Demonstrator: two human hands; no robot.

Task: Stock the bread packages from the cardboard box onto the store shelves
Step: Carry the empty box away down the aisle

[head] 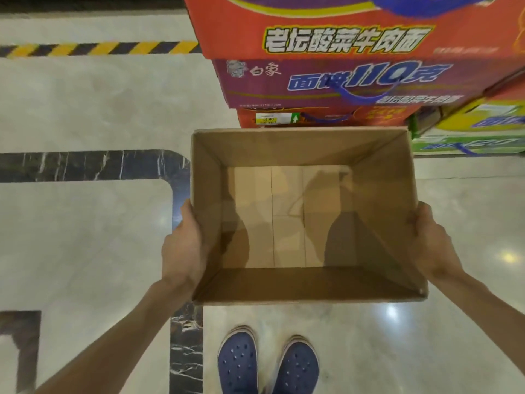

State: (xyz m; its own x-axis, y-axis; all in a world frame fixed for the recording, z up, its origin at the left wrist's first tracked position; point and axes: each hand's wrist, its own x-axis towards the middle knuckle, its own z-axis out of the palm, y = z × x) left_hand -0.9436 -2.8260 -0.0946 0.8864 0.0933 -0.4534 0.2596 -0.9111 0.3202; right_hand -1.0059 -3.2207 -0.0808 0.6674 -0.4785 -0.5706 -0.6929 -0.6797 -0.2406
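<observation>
The left hand [184, 245] and right hand [431, 245] are pressing against the outer side walls of the open box [377, 200], holding it between them above the floor [85, 109], with fingers lying along the cardboard; whether the fingertips are curling under cannot be told. Only the box's bare bottom flaps are showing inside. Stacked noodle cartons [341, 41] are standing just beyond it, and blue clogs [267, 365] are showing below
</observation>
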